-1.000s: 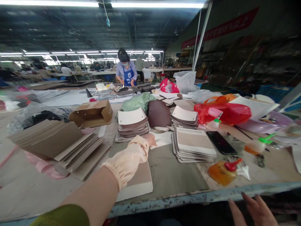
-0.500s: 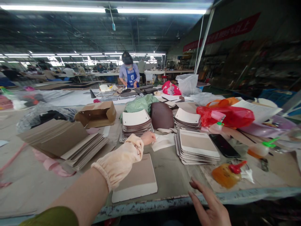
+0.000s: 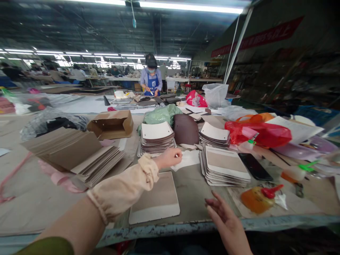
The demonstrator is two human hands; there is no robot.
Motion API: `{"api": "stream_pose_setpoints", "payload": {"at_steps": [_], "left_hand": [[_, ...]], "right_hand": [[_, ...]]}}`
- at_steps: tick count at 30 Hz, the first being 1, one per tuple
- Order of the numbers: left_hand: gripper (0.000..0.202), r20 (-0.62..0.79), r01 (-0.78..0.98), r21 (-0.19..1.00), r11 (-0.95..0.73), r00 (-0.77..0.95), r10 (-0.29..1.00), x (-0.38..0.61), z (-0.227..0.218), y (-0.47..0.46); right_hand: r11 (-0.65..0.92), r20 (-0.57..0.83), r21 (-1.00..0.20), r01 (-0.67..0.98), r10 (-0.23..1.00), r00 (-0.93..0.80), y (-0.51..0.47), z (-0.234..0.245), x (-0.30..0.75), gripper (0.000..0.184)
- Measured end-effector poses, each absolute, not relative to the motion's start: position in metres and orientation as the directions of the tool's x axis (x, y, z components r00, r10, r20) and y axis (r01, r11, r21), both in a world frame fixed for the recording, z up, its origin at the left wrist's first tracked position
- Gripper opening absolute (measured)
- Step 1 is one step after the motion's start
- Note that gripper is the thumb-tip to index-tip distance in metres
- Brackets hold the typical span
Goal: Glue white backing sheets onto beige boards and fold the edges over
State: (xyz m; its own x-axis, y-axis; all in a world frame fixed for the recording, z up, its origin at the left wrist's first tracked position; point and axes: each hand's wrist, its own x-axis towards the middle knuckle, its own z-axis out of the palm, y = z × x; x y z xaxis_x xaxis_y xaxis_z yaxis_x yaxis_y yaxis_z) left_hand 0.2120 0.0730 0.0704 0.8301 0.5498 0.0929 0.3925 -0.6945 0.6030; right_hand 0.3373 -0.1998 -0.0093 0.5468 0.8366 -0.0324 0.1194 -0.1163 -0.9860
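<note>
My left hand (image 3: 170, 158), in a cream sleeve cover (image 3: 127, 187), is closed with its fingers curled. It is at the left edge of a white cloth (image 3: 188, 159); what the fingers hold, if anything, is hidden. Under that forearm lies a flat taupe panel with a pale band (image 3: 156, 198), near the table's front edge. My right hand (image 3: 225, 219) is open over the front edge, fingers apart and nothing in them. A stack of similar panels (image 3: 225, 164) is beyond it. Behind my left hand is a stack of curved white-topped pieces (image 3: 156, 136).
An orange glue bottle with a red nozzle (image 3: 259, 200) and a black phone (image 3: 255, 166) lie to the right. Cardboard pieces (image 3: 74, 152) and an open carton (image 3: 111, 124) are at left. A dark brown curved piece (image 3: 186, 129) stands behind. A co-worker (image 3: 151, 78) works across the table.
My left hand has lifted slightly and curled into a fist near the white cloth. My right hand has shifted a little left and up, still open. The view has shifted slightly.
</note>
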Motion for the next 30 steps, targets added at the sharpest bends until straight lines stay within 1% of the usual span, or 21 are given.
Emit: {"api": "stream_pose_setpoints", "payload": {"at_steps": [2,4,6,8,10,12,15,16,17,19,21,23,24,26,28,30], "left_hand": [[0.009,0.107,0.316,0.638,-0.702,0.866,0.488,0.189,0.079,0.051],[0.007,0.109,0.222,0.689,-0.689,0.909,0.402,0.163,0.081,0.028],[0.004,0.108,0.150,0.733,-0.663,0.938,0.330,0.137,0.076,0.006],[0.007,0.118,0.123,0.755,-0.644,0.941,0.318,0.112,0.067,-0.012],[0.011,0.118,0.142,0.767,-0.626,0.927,0.355,0.091,0.057,-0.025],[0.012,0.106,0.168,0.785,-0.596,0.911,0.397,0.074,0.047,-0.035],[0.006,0.066,0.206,0.835,-0.510,0.883,0.465,0.053,0.034,-0.043],[0.005,0.027,0.241,0.857,-0.456,0.862,0.506,0.048,0.029,-0.043],[0.009,-0.029,0.282,0.881,-0.379,0.833,0.552,0.043,0.025,-0.043],[0.023,-0.161,0.333,0.927,-0.171,0.767,0.622,0.036,0.017,-0.039],[0.033,-0.270,0.323,0.946,0.035,0.720,0.639,0.030,0.011,-0.031],[0.035,-0.324,0.308,0.940,0.147,0.677,0.661,0.027,0.007,-0.022],[0.032,-0.332,0.317,0.936,0.155,0.645,0.688,0.026,0.007,-0.017],[0.024,-0.295,0.369,0.925,0.085,0.561,0.773,0.026,0.007,-0.007],[0.014,-0.208,0.458,0.888,-0.042,0.481,0.852,0.028,0.007,0.001],[0.008,-0.114,0.552,0.819,-0.156,0.422,0.899,0.032,0.005,0.007]], "right_hand": [[-0.068,-0.139,-0.984,-0.162,0.866,0.481,-0.188,0.004,0.329,0.067],[-0.026,-0.180,-0.928,-0.371,0.904,0.387,-0.174,0.017,0.320,0.070],[-0.002,-0.192,-0.879,-0.478,0.917,0.349,-0.161,0.027,0.310,0.072],[-0.031,-0.223,-0.872,-0.489,0.914,0.338,-0.152,0.031,0.301,0.073],[-0.111,-0.267,-0.896,-0.430,0.909,0.321,-0.146,0.030,0.293,0.073],[-0.187,-0.294,-0.920,-0.344,0.909,0.295,-0.144,0.024,0.286,0.068],[-0.231,-0.289,-0.946,-0.226,0.918,0.271,-0.140,0.017,0.276,0.058],[-0.233,-0.278,-0.954,-0.190,0.925,0.259,-0.138,0.016,0.274,0.057],[-0.227,-0.261,-0.961,-0.156,0.931,0.254,-0.134,0.014,0.271,0.056],[-0.189,-0.208,-0.977,-0.094,0.940,0.270,-0.125,0.010,0.267,0.055],[-0.135,-0.141,-0.990,-0.041,0.941,0.307,-0.115,0.004,0.265,0.054],[-0.100,-0.083,-0.994,0.038,0.942,0.324,-0.103,-0.005,0.265,0.055],[-0.092,-0.055,-0.991,0.098,0.944,0.325,-0.097,-0.009,0.267,0.054],[-0.072,0.011,-0.965,0.253,0.949,0.315,-0.086,-0.018,0.270,0.053],[-0.027,0.097,-0.917,0.397,0.952,0.289,-0.075,-0.025,0.274,0.048],[0.038,0.184,-0.864,0.502,0.952,0.245,-0.064,-0.029,0.277,0.044]]}}
